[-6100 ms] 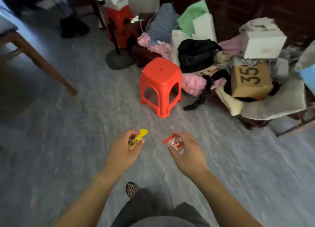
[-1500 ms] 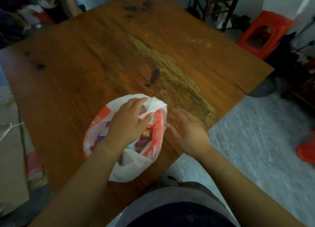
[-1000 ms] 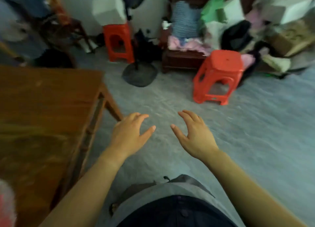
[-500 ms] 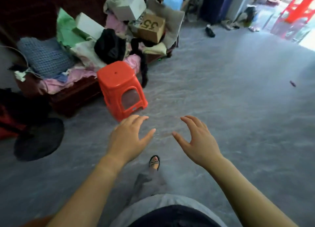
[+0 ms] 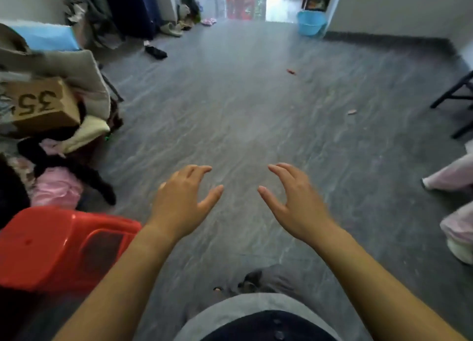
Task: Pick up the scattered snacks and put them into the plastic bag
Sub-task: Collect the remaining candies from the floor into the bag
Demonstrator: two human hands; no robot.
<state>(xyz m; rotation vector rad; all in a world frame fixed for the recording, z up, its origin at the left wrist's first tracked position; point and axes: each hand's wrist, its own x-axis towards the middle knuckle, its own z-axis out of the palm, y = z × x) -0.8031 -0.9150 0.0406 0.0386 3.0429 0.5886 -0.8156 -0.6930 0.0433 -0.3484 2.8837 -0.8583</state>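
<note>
Both my hands hover empty over the grey floor, palms down with fingers spread and relaxed: my left hand [image 5: 183, 203] at centre left, my right hand [image 5: 294, 202] at centre right. Far ahead on the floor lies a small red snack wrapper [image 5: 291, 71]. A small pale pinkish wrapper [image 5: 352, 112] lies further right. The plastic bag and the table are out of view.
A red plastic stool [image 5: 61, 246] stands close at my lower left. Behind it is a heap of clothes with a cardboard box marked 35 [image 5: 42, 105]. A blue basin [image 5: 311, 23] sits by the far doorway. Another person's legs [image 5: 455, 176] are at the right edge, beside dark furniture legs [image 5: 453, 100].
I dropped the snacks into the bag on the table, then turned away to the right. The stool has slid to my lower left, and both hands stay empty and open.
</note>
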